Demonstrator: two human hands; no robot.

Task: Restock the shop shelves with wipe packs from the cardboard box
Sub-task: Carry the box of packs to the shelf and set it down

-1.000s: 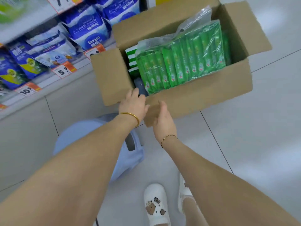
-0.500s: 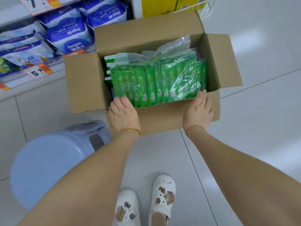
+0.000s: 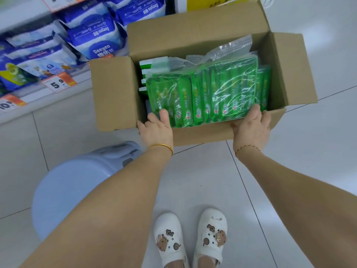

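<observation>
**Aisle stock record: wipe bundle held at both near corners in the open carton**

1. cardboard box (image 3: 116, 93): stands on the tiled floor (image 3: 309, 151) just beside the lowest shelf (image 3: 29, 107), with its flaps folded open.
2. bundle of green wipe packs (image 3: 208, 93): a row of slim packs set side by side and sealed together in clear film. It lies uppermost inside the box, its near edge against the front wall, with loose film sticking up at its far edge. I cannot tell whether it is raised off what lies beneath.
3. green-and-white packs (image 3: 152, 64): also in the box, at the left side, partly covered by the bundle.
4. left hand (image 3: 156, 128): grips the bundle's near left corner, thumb pressed on top and fingers curled down over its edge. There is a gold bangle (image 3: 161, 147) at the wrist.
5. right hand (image 3: 251, 128): grips the near right corner, thumb on top and fingers curled down beside the bundle inside the front wall. There is a thin bracelet (image 3: 247, 147) at the wrist.
6. blue-and-white bags (image 3: 94, 33): shelf stock, marked "Deeyeo".
7. price tag (image 3: 59, 84): orange and white, reads 5.9, fixed to the shelf edge.
8. pale blue stool (image 3: 77, 186): on the floor near the box's left corner, under the left forearm.
9. white clogs (image 3: 170, 240): a pair with brown charms, on the floor between the arms.
10. yellow carton (image 3: 208, 3): behind the box, only partly in view.
</observation>
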